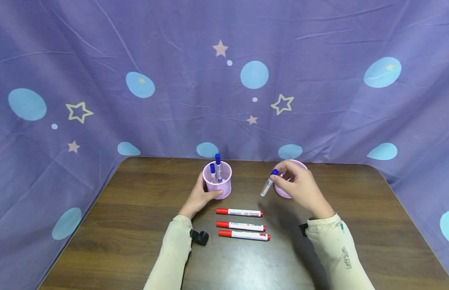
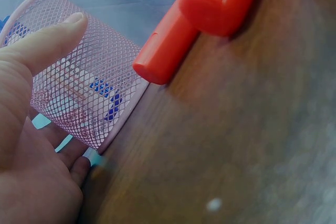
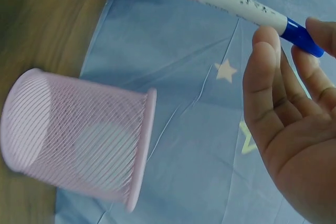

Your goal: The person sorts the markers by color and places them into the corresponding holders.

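My left hand [image 1: 201, 199] grips a pink mesh pen cup [image 1: 224, 190] from its left side, thumb across the front. Inside that cup stand two blue-capped markers [image 1: 219, 168], caps up. In the left wrist view the thumb and fingers wrap the mesh wall [image 2: 100, 51]. My right hand [image 1: 300, 186] pinches a third blue-capped marker [image 1: 268, 187] by its cap, the white barrel slanting down to the left above the table. Close behind the right hand is a second pink mesh cup [image 3: 84, 135]; no pens show through its mesh in the right wrist view.
Three red-capped markers [image 1: 242, 225] lie side by side on the brown wooden table [image 1: 144, 225], in front of and between the cups, caps to the left. A purple curtain with stars and blue spots [image 1: 188, 88] hangs behind and at both sides.
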Motion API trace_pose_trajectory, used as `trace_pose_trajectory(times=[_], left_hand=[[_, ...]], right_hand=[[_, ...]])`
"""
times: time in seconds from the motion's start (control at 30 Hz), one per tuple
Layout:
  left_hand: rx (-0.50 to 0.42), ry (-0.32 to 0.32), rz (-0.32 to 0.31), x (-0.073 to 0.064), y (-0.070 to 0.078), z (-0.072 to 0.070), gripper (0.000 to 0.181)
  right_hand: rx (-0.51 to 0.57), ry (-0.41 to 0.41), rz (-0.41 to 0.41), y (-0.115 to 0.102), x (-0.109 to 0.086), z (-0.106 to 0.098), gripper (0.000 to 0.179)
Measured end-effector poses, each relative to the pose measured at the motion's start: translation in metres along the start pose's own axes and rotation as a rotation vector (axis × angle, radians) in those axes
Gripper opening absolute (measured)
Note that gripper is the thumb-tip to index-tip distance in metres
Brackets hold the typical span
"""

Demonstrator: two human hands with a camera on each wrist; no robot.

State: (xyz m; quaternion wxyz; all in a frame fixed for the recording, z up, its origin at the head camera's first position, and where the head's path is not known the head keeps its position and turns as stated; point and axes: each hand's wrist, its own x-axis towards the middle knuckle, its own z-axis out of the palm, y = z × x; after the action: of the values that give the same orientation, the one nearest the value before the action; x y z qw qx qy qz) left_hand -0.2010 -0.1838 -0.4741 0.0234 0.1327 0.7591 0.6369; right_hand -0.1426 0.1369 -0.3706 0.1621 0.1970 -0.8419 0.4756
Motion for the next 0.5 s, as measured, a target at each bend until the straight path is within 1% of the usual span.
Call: trace_pose_trajectory(times=[0.13, 0.3, 0.4, 0.5], left_hand=[[0.012, -0.018, 0.004, -0.006, 0.019, 0.001, 0.091], [0.011, -0.015, -0.005, -0.007, 0.021, 0.0, 0.092], [0.013, -0.013, -0.01, -0.009, 0.023, 0.0, 0.094], [0.021, -0.016, -0.013, -0.009, 0.024, 0.001, 0.094]], right_hand=[[0.033, -0.023, -0.009, -0.006, 0.014, 0.008, 0.012], [0.072, -0.015, -0.007, -0.014, 0.03, 0.021, 0.013], [0.074, 0.0, -0.011, -0.018, 0.039, 0.027, 0.013], [0.054, 0.011, -0.012, -0.02, 0.046, 0.031, 0.014]])
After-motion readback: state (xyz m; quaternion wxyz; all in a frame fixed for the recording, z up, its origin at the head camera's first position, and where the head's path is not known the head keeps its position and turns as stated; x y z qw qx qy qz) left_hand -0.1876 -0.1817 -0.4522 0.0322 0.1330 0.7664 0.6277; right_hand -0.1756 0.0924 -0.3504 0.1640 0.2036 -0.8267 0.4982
